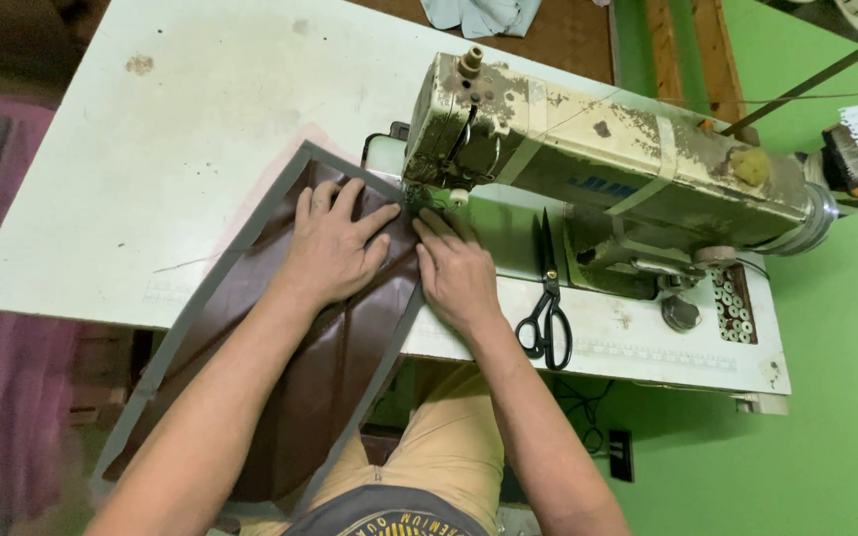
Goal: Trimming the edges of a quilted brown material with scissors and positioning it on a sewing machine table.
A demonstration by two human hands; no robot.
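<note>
Here, at an old cream sewing machine (608, 159), my left hand (335, 248) lies flat with fingers spread on a brown leather-like panel (300, 377) edged in grey binding (389, 347). My right hand (459, 273) presses the panel's edge just beside the needle area, fingers together and extended, gripping nothing. The panel's long axis runs from my lap up and across the white table (151, 149) toward the machine head; my right hand is the nearer to the needle. Black scissors (546, 298) rest to the right.
</note>
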